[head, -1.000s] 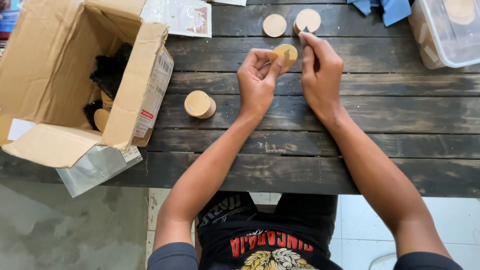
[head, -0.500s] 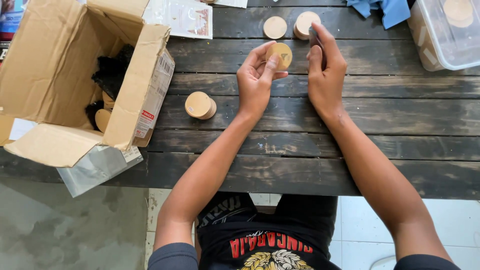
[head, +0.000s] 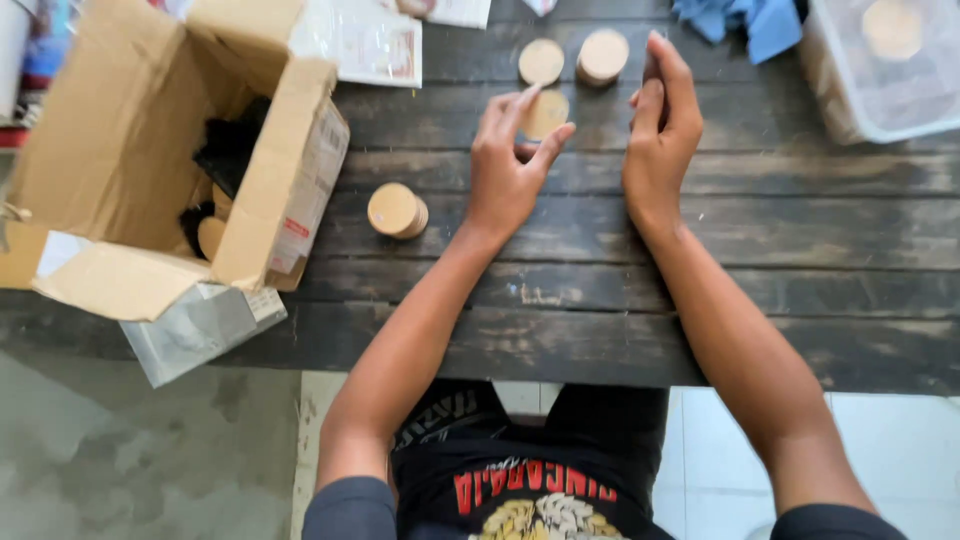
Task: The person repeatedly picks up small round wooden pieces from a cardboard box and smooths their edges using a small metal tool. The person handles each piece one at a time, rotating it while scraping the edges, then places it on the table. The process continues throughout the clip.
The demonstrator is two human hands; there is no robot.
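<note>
I work at a dark, weathered plank table (head: 560, 330). On it lie an open cardboard box (head: 150, 160) at left, round wooden discs (head: 397, 210) in the middle and far side, blue cloth (head: 745, 18) and a clear plastic tub (head: 880, 65) far right.
</note>
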